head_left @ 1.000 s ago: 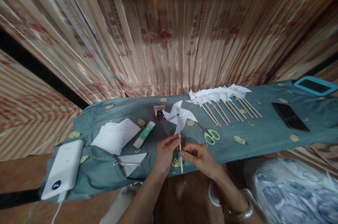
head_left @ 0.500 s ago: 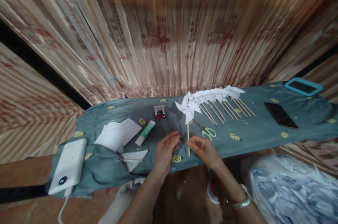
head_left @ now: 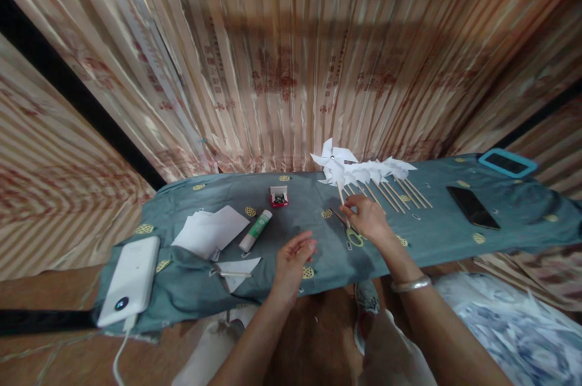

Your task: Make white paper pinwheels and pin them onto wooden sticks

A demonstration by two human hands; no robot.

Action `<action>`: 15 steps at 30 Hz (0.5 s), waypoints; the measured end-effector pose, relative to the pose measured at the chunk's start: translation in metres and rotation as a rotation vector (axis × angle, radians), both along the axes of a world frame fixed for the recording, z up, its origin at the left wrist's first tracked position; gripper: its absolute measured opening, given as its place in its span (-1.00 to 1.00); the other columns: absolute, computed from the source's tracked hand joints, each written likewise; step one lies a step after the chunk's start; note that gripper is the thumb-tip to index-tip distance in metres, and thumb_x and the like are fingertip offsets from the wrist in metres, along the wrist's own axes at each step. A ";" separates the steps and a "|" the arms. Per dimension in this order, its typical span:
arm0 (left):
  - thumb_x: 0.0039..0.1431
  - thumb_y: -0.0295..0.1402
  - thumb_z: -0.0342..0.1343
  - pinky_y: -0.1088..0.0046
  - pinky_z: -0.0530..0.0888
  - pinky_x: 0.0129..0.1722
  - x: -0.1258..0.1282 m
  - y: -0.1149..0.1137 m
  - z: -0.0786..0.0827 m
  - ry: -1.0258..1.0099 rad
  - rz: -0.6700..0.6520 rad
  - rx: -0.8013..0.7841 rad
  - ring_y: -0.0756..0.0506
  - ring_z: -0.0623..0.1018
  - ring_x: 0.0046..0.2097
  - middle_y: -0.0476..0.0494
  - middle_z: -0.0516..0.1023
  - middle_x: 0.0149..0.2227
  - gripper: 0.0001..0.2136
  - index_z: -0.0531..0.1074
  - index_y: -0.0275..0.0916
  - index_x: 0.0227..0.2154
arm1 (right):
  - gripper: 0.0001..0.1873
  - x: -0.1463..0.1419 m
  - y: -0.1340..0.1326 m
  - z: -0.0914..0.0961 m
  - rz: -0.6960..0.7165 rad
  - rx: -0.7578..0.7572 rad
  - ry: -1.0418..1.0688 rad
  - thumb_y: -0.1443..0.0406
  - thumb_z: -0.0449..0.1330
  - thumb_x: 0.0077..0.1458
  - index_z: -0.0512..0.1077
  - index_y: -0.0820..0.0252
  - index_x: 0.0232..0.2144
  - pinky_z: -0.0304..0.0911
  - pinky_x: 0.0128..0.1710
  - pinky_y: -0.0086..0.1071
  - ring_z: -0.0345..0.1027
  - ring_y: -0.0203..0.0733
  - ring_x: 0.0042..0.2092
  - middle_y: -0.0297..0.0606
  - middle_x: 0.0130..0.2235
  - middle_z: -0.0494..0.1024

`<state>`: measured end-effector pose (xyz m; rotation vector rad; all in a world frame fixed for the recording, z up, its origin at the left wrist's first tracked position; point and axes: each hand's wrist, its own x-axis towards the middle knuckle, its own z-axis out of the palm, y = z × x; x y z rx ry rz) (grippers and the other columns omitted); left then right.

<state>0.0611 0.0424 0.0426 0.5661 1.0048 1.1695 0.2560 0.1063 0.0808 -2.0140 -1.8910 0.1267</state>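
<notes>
My right hand (head_left: 367, 220) pinches the wooden stick of a white paper pinwheel (head_left: 333, 162) and holds it at the left end of a row of several finished pinwheels (head_left: 386, 171) lying on the blue-grey cloth (head_left: 409, 234). Under that hand lie green-handled scissors (head_left: 353, 236). My left hand (head_left: 294, 259) hovers over the cloth's near edge with its fingers loosely apart and nothing in them. A glue stick (head_left: 256, 231), a small red box of pins (head_left: 278, 196) and a pile of white paper squares (head_left: 207, 231) lie left of my hands.
A white power bank (head_left: 131, 281) with a cable sits at the cloth's left end. A black phone (head_left: 473, 207) and a blue-cased device (head_left: 507, 162) lie at the right. A striped curtain (head_left: 282, 59) hangs behind. A plastic bag (head_left: 513, 325) lies lower right.
My left hand has let go of the stick. My right hand has carried the pinwheel away and to the right, up to the row of finished pinwheels.
</notes>
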 end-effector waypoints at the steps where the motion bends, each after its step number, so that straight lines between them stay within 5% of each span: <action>1: -0.36 -0.20 0.45 0.55 0.38 -0.44 0.000 0.000 0.000 0.001 0.000 0.002 0.01 0.53 -0.42 -0.14 0.62 -0.41 -0.57 0.62 -0.27 -0.34 | -0.84 0.005 0.005 -0.002 0.000 -0.004 -0.036 0.31 0.15 0.11 0.53 0.21 -0.43 0.25 -0.15 -0.34 0.47 -0.07 -0.14 -0.09 -0.21 0.60; 15: -0.35 -0.19 0.42 0.53 0.39 -0.43 0.004 -0.012 -0.005 0.015 -0.070 -0.039 -0.01 0.52 -0.42 -0.15 0.62 -0.42 -0.63 0.63 -0.23 -0.39 | -0.82 0.039 0.051 -0.057 0.040 -0.138 -0.316 0.35 0.12 0.11 0.52 0.31 -0.35 0.16 0.12 -0.18 0.38 0.06 0.05 0.08 -0.16 0.58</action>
